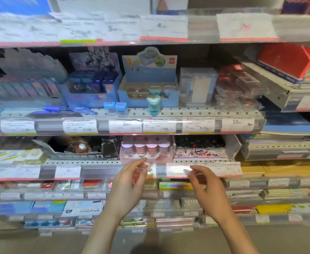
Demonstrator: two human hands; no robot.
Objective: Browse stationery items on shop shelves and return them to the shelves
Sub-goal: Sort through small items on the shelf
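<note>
Pinching something small and clear in the left hand [132, 177], right hand [203, 182] loosely curled and seemingly empty, risking a fumble near the pink display box [146, 150].

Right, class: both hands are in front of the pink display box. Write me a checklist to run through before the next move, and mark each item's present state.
1. Left hand holds something: cannot tell; a blurred clear item shows at its fingertips.
2. Right hand holds something: cannot tell; blurred.
3. Pink display box sits squarely on its shelf: ok.
4. Free slot in that box for a return: cannot tell.
5. Teal item on the shelf above stands upright, out of the hands' way: ok.
</note>
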